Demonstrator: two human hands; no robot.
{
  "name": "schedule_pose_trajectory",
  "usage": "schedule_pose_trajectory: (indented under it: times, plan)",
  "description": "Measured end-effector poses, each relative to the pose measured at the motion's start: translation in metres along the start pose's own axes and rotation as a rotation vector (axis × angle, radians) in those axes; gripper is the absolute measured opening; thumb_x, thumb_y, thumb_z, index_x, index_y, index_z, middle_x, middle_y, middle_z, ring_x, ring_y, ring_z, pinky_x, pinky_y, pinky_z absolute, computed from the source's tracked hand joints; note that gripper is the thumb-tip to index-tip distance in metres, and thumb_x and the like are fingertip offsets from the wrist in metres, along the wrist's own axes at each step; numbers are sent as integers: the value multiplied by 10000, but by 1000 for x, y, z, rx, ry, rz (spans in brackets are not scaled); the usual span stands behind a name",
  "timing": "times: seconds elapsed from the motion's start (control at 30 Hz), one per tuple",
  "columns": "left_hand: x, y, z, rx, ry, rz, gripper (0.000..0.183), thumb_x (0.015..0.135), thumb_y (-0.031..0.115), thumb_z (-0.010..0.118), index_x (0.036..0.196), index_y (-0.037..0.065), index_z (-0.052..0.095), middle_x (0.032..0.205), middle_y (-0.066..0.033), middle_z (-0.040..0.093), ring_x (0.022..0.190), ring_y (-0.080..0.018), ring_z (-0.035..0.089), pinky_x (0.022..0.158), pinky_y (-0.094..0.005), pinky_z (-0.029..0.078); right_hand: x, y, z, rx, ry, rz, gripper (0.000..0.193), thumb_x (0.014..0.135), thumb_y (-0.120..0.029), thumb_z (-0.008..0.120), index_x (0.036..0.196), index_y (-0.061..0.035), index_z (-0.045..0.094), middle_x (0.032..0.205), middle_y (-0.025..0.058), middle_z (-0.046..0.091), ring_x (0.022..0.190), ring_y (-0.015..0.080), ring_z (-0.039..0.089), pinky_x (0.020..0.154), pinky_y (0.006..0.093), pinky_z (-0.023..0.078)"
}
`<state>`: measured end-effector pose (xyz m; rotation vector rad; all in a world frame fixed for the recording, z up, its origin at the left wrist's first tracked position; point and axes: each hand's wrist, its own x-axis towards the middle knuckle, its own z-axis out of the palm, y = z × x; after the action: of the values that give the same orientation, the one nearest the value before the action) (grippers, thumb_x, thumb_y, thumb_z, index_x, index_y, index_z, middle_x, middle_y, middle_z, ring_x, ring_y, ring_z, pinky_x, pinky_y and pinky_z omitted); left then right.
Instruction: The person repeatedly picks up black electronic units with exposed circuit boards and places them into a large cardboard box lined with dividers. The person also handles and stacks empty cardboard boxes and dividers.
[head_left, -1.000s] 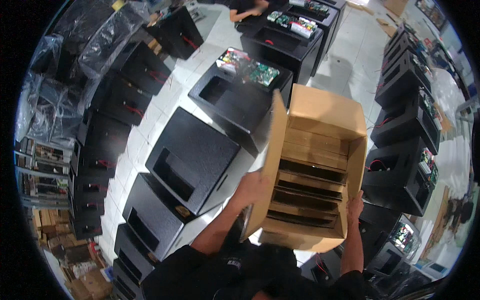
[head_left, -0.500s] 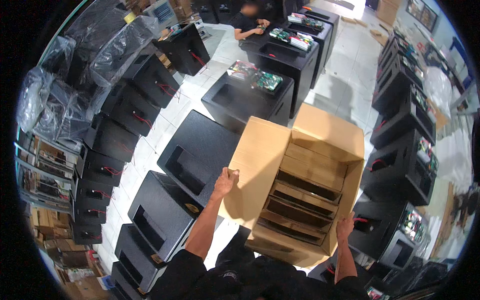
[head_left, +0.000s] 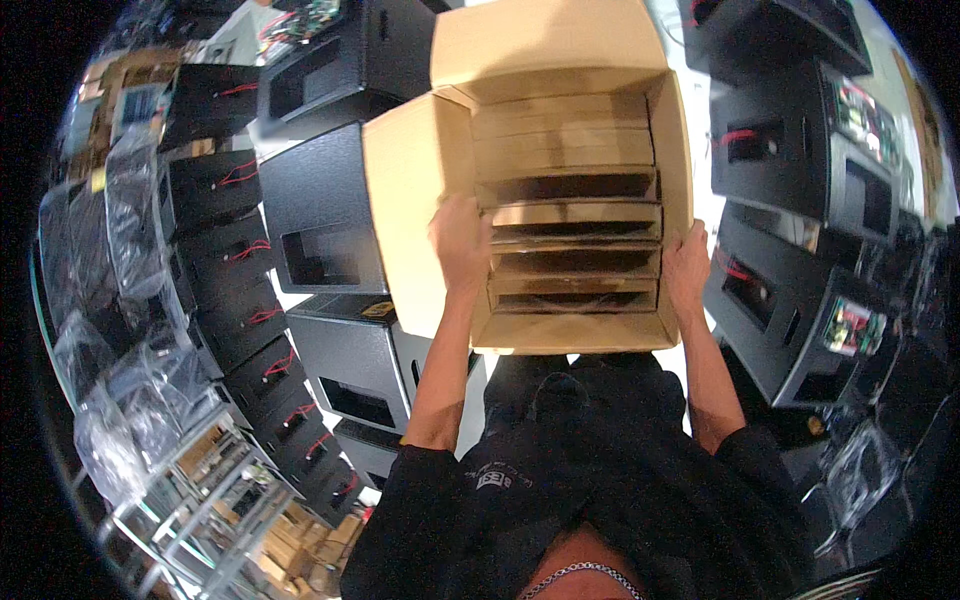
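From where I stood, the person had an open cardboard box (head_left: 672,150) right in front of the body, its mouth facing up and its near edge close to the black shirt (head_left: 620,470). One flap (head_left: 410,250) was spread out to the left and another (head_left: 550,40) lay back at the far end. Inside, cardboard strips (head_left: 575,214) ran crosswise, with dark slots between them in the nearer half.

The right hand (head_left: 688,265) was on the box's right wall, its fingers bent and grasping that side. The left hand (head_left: 460,245) was at the opposite edge, where the left flap met the box; its fingers were curled but blurred, and I couldn't tell whether they gripped the cardboard or only touched it.

Just beside the left flap stood a black cabinet (head_left: 330,180) with a rectangular opening, and a second one (head_left: 345,335) sat nearer the person. Farther left, a row of dark cabinets (head_left: 195,190) trailed red wires (head_left: 238,175), with clear plastic sheeting (head_left: 135,230) behind it. Over to the right, another black cabinet (head_left: 765,320) carried a circuit board (head_left: 853,325).
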<state>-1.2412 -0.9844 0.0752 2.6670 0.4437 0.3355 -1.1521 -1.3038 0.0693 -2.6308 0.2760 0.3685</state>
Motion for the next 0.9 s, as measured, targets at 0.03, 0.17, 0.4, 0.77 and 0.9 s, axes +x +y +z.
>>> schedule_pose_trajectory:
  times: [0.03, 0.17, 0.4, 0.77, 0.9]
  plan:
    - [7, 0, 12, -64, -129, 177, 352, 874, 193, 577, 1189, 37, 568, 1241, -181, 536, 1113, -361, 489, 991, -458, 356, -8, 3, -1, 6, 4, 14, 207, 851, -72, 509, 1032, -24, 421, 1031, 227, 538, 898, 451, 570, 756, 527, 463]
    - [43, 14, 84, -154, -460, 64, 305, 911, 214, 532, 1152, 37, 594, 1265, -192, 518, 1137, -380, 489, 1027, -440, 358, -27, 14, 4, -48, 87, -13, 269, 868, -115, 537, 1095, -15, 434, 1030, 233, 536, 897, 445, 567, 756, 529, 472]
    - [35, -1, 136, -66, -539, 31, 535, 885, 257, 550, 1362, 58, 414, 1409, -222, 378, 1319, -418, 302, 1109, -482, 237, -53, 23, 18, -412, 308, -187, 509, 836, -160, 587, 1269, 37, 407, 1256, 328, 387, 1196, 494, 379, 1031, 541, 329]
    - [5, -80, 204, 23, -716, -115, 501, 915, 395, 498, 1222, 2, 547, 1109, -285, 588, 1040, -416, 563, 891, -489, 459, 61, -36, 129, -359, -544, -703, 211, 846, -176, 538, 907, 1, 637, 896, 234, 621, 954, 387, 569, 880, 451, 445]
    - [5, -51, 167, -201, -623, -194, 539, 910, 352, 508, 1336, 27, 452, 1271, -250, 518, 1148, -392, 511, 1000, -474, 387, 63, -18, 141, -729, -605, -836, 271, 872, -185, 470, 992, -45, 669, 1073, 201, 623, 1068, 368, 553, 932, 470, 418]
